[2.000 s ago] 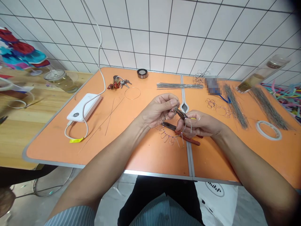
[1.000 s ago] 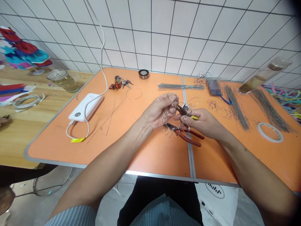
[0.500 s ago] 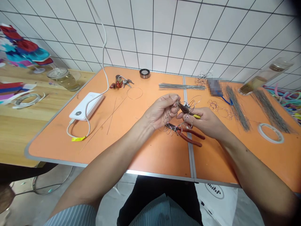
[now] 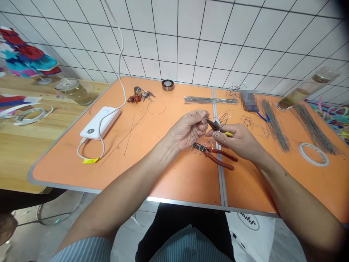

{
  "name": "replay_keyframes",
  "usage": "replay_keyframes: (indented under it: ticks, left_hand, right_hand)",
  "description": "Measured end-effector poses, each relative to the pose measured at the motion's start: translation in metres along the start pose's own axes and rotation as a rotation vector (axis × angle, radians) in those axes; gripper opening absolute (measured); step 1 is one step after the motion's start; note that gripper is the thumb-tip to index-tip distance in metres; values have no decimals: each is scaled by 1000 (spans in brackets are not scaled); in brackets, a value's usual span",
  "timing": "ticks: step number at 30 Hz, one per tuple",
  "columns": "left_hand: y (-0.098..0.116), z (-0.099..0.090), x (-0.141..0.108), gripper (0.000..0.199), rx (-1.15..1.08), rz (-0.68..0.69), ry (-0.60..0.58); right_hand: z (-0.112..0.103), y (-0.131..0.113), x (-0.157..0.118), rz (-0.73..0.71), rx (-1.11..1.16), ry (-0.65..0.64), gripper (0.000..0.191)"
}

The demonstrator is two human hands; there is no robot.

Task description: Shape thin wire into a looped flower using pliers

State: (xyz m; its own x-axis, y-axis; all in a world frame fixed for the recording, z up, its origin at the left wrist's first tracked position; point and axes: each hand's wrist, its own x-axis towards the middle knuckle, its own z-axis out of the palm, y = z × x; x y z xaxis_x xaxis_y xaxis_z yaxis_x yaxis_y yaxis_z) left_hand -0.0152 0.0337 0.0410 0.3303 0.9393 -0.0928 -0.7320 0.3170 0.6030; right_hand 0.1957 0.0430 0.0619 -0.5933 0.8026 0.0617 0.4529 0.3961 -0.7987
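Wire loops [image 4: 194,137] pinched in the left hand [image 4: 187,130] — right hand [image 4: 234,140] clenching yellow-handled pliers [image 4: 215,126].

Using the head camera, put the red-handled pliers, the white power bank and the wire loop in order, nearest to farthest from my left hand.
From your left hand, nearest first:
1. red-handled pliers, on the table below and to the right of the hand
2. wire loop, up and to the left on the table
3. white power bank, farther left, near the table's edge
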Motion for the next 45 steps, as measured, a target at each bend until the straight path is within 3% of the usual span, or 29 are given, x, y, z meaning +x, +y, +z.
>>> replay_keyframes:
  ticks: [7, 12, 20, 31, 39, 45]
  left_hand:
    - [3, 5, -1, 26, -12, -64, 102]
    - [5, 9, -3, 25, -8, -109, 160]
    - [4, 2, 0, 23, 43, -33, 125]
    - [7, -1, 0, 24, 308, 220, 114]
    - [6, -2, -2, 30, 442, 266, 108]
    - [5, -4, -1, 35, 461, 240, 89]
  right_hand:
    - [3, 8, 2, -78, -192, 102, 41]
    - [3, 12, 3, -245, -385, 178, 29]
    - [6, 26, 5, -466, -619, 318, 19]
    - [-1, 37, 4, -427, -662, 328, 19]
    - [-3, 31, 4, -418, -601, 297, 22]
    - [-5, 33, 3, -438, -745, 297, 26]
